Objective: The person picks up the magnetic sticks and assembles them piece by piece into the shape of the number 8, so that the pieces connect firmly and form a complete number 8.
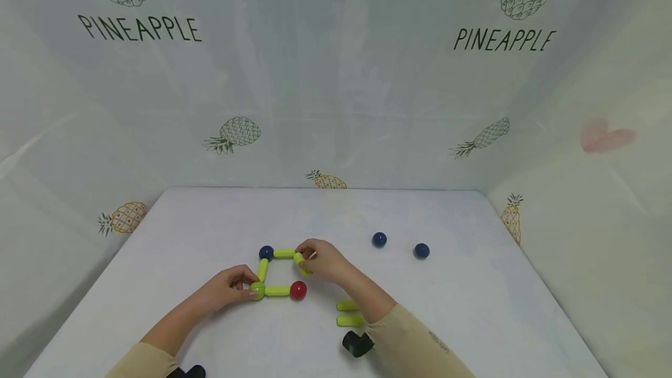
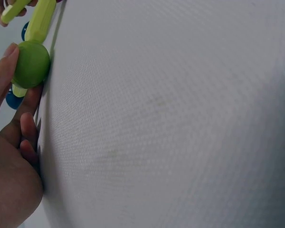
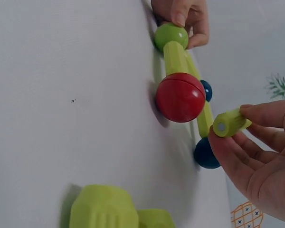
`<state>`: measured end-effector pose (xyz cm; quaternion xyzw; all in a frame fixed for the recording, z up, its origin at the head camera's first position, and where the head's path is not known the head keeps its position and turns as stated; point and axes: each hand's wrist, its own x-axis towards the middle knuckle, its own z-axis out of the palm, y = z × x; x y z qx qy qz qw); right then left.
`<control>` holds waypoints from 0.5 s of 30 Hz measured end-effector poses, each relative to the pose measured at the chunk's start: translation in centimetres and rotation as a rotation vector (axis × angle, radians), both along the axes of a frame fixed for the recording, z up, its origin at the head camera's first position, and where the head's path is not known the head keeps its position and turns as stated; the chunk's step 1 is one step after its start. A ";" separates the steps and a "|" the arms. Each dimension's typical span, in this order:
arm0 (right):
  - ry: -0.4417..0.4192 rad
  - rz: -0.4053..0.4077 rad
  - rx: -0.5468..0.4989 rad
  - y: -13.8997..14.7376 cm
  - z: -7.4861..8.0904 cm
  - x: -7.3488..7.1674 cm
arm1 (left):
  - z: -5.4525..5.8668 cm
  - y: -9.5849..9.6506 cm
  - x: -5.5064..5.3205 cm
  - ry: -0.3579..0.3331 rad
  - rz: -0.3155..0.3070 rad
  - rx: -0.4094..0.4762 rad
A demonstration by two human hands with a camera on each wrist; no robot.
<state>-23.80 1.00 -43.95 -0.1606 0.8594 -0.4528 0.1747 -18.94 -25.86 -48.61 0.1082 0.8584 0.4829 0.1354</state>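
Note:
My left hand (image 1: 227, 289) pinches a green ball (image 1: 257, 291) at the near left corner of a magnetic frame. From that ball one yellow-green stick (image 1: 277, 290) runs right to a red ball (image 1: 298, 290), and another stick (image 1: 263, 270) runs back to a blue ball (image 1: 266, 252). A third stick (image 1: 284, 254) leads from there to a second blue ball (image 3: 206, 153), hidden behind my right hand in the head view. Between thumb and fingers, my right hand (image 1: 324, 261) holds a separate stick (image 3: 229, 123), tilted, one magnetic end facing the red ball's side.
Two loose sticks (image 1: 349, 321) lie near my right forearm. Farther back on the right are two blue balls (image 1: 379, 240) on the white table (image 1: 472, 308). A black wrist strap piece (image 1: 358, 343) shows by my right sleeve. Pineapple-print cloth (image 1: 336, 104) hangs around the table.

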 end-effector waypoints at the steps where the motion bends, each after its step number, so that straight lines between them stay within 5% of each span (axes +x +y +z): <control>1: 0.000 -0.008 -0.009 -0.1 0.0 0.0 | 0.0 0.0 0.0 0.001 0.002 -0.003; 15: -0.053 -0.140 -0.102 -1.1 -1.2 -0.1 | 0.3 0.1 0.3 -0.005 0.003 0.033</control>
